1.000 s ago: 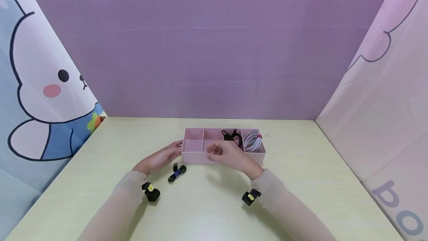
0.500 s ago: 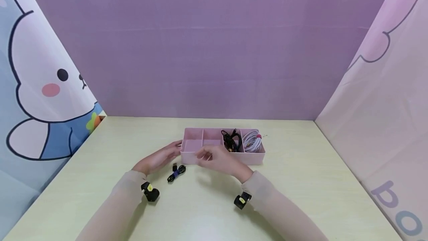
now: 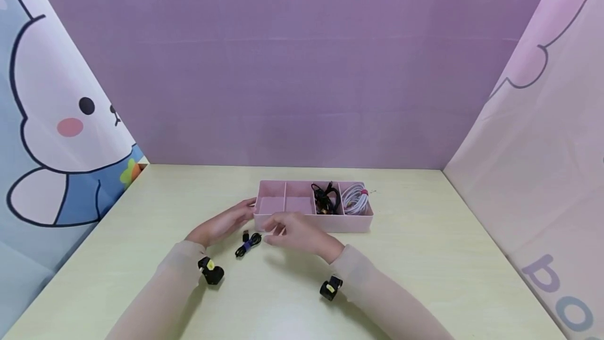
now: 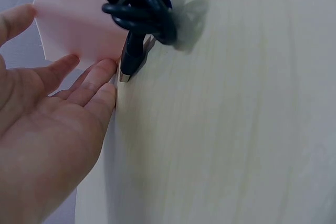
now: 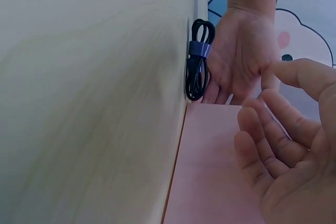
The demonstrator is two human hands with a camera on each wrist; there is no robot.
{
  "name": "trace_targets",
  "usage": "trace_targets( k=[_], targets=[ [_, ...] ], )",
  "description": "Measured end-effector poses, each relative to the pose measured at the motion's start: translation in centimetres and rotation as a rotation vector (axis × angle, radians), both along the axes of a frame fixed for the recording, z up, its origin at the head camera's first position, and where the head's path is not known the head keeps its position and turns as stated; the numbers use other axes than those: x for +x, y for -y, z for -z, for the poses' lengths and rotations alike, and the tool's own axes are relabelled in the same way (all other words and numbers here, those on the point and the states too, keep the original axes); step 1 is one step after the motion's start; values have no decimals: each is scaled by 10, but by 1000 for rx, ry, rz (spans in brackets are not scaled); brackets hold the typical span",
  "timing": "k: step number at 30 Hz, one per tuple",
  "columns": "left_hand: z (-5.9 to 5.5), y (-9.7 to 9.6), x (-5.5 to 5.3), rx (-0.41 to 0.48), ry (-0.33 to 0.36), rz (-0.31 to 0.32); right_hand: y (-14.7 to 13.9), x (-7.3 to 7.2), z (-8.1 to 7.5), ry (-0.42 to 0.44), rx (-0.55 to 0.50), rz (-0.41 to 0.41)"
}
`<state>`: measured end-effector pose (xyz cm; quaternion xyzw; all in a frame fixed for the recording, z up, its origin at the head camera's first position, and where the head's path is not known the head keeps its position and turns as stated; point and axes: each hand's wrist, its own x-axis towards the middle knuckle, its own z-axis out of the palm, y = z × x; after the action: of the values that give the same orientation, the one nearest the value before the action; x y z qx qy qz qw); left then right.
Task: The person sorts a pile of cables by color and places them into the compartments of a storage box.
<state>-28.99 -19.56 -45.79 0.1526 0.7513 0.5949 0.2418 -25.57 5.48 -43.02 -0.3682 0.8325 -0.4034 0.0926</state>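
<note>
A pink compartment box [image 3: 351,224] stands on the table. My left hand [image 3: 223,225] touches its left end with the fingers stretched out, as the left wrist view also shows. Just in front of the box's left corner lies a black USB cable [image 3: 248,245], coiled and bound with a purple-blue strap [image 5: 199,49]. My right hand [image 3: 298,234] hovers before the box's front wall, to the right of that cable. Its fingers are loosely bent and hold nothing.
Inside the box, a black cable bundle [image 3: 326,199] fills the third compartment from the left. A white coiled cable [image 3: 355,199] with a red tie sits in the rightmost one. A purple cloth backdrop [image 3: 302,67] rises behind the table.
My right hand has moved left and toward me, from over the box's middle to in front of it near the loose cable. The left hand stays at the box's end.
</note>
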Motion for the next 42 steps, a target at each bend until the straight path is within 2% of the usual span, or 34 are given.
trace_targets(
  k=[7,21,27,42],
  targets=[
    [1,0,0,23,-7,14,9,4,4,24,27,-19],
    [2,-1,-1,31,-3,11,16,4,12,-78,58,-13],
    [2,-1,-2,29,-2,18,17,4,12,-66,67,-8],
    [-1,0,0,13,8,26,30,1,13,-128,153,-93]
  ],
)
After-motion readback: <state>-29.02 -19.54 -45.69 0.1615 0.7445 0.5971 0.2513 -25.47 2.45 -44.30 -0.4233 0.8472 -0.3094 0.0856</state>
